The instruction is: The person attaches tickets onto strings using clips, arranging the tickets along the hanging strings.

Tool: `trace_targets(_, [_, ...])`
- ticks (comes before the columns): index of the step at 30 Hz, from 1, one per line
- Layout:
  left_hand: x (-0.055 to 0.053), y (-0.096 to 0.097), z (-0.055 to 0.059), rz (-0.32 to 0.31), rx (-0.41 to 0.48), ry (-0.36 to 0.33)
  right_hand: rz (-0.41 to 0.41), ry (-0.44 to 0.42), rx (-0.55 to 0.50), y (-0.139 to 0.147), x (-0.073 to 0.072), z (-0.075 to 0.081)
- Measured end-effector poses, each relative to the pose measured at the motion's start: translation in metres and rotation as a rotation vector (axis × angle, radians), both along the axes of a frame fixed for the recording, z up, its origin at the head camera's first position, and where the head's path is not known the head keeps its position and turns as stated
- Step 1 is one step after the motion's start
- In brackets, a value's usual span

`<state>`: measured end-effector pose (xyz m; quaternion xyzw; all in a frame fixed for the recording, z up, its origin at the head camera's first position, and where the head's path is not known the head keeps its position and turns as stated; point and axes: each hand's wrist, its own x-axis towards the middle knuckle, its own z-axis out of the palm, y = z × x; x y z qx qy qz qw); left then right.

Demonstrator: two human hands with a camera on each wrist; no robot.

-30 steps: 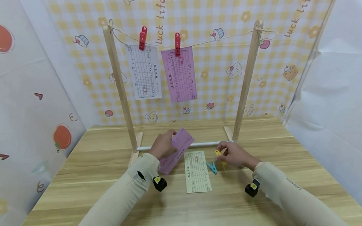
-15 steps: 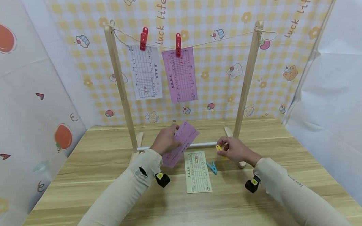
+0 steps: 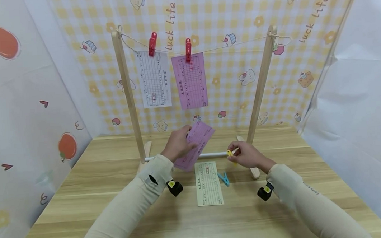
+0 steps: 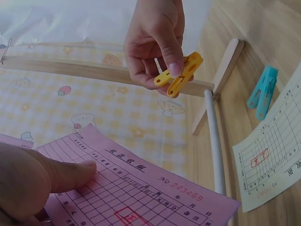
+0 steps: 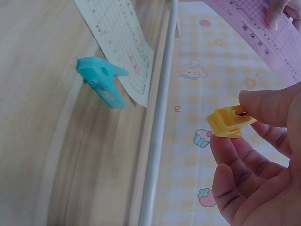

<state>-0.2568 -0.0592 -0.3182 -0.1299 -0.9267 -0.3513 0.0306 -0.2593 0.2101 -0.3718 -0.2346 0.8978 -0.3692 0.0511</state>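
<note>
My left hand (image 3: 179, 144) pinches a pink receipt slip (image 3: 198, 140) near its edge, thumb on the printed face, and holds it tilted above the table. In the left wrist view the thumb (image 4: 70, 176) lies flat across the slip's grid. Between thumb and fingers of my right hand (image 3: 246, 155) is a yellow clothespin (image 5: 230, 121), raised off the table. Below, a pale green receipt slip (image 3: 208, 184) lies on the wood, with a blue clothespin (image 3: 224, 179) beside its right edge.
A wooden frame has two posts, its right post (image 3: 261, 90) and left post (image 3: 128, 97), joined by a white rod (image 3: 213, 155). From its string (image 3: 235, 43) hang a white slip (image 3: 154, 81) and a pink slip (image 3: 192, 84), under red clothespins (image 3: 188, 50).
My left hand has moved up and to the right with the pink receipt slip. My right hand has risen slightly with the yellow clothespin. The head view has tilted a little upward.
</note>
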Motion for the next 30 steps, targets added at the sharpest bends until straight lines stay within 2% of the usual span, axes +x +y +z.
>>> trace_targets(6, [0.000,0.006,0.007,-0.011,0.030,0.073,-0.007,0.040,0.007,-0.001,-0.002,0.008])
trace_targets(14, [0.001,0.012,0.015,-0.008,0.065,0.082,0.009,0.044,0.009,-0.004,-0.005,0.017])
trace_targets(22, [-0.004,0.018,0.027,-0.007,0.084,0.079,0.006,0.046,0.001,-0.006,-0.006,0.029])
trace_targets(30, [-0.009,0.023,0.035,-0.022,0.120,0.140,0.009,0.061,-0.022,-0.008,-0.009,0.039])
